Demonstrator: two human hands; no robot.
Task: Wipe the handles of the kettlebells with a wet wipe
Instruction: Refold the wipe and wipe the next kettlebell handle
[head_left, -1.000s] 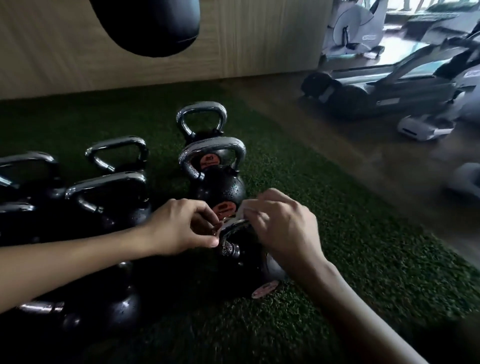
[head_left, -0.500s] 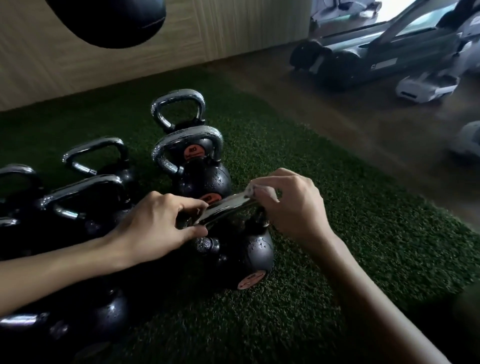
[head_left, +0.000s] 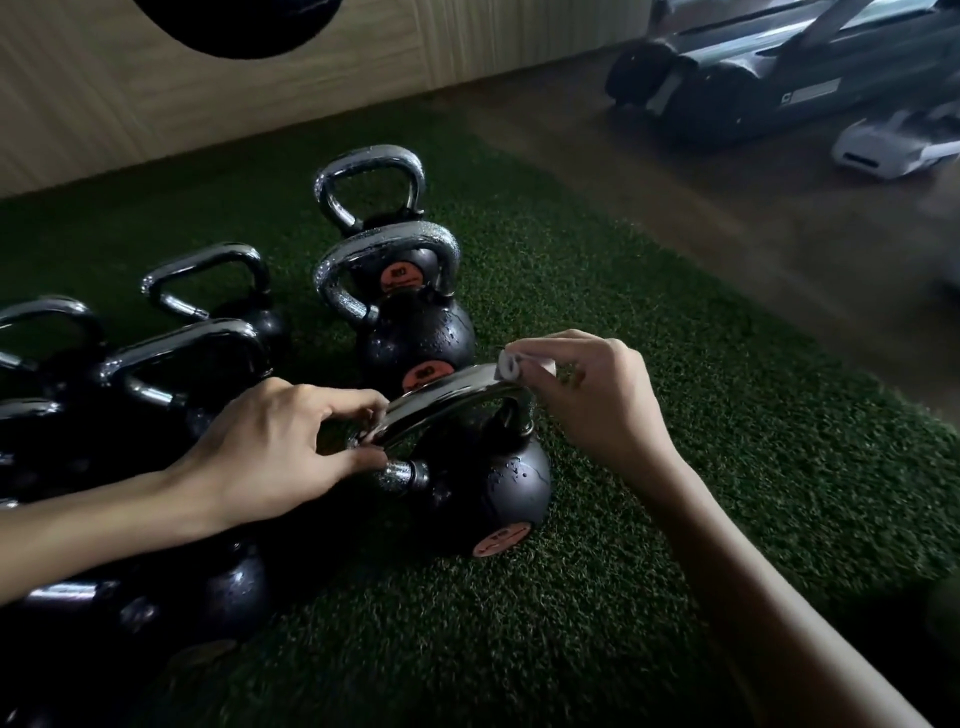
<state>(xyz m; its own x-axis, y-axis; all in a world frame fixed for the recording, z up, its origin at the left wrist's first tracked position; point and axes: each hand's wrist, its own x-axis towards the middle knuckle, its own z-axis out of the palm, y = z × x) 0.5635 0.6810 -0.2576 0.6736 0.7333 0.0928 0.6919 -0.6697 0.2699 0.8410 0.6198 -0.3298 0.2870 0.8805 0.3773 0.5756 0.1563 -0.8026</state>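
Right hand (head_left: 597, 400) slid wet wipe (head_left: 511, 364) along handle (head_left: 447, 397), fingers (head_left: 545, 344) hiding most.

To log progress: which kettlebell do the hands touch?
The front kettlebell of the right row: the left hand pinches its handle, the right hand holds the wipe against it. No hand is on the others.

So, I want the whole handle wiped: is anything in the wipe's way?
Only the left hand, gripping the handle at its left end. The right hand holds the wet wipe at the right corner; the rest is bare.
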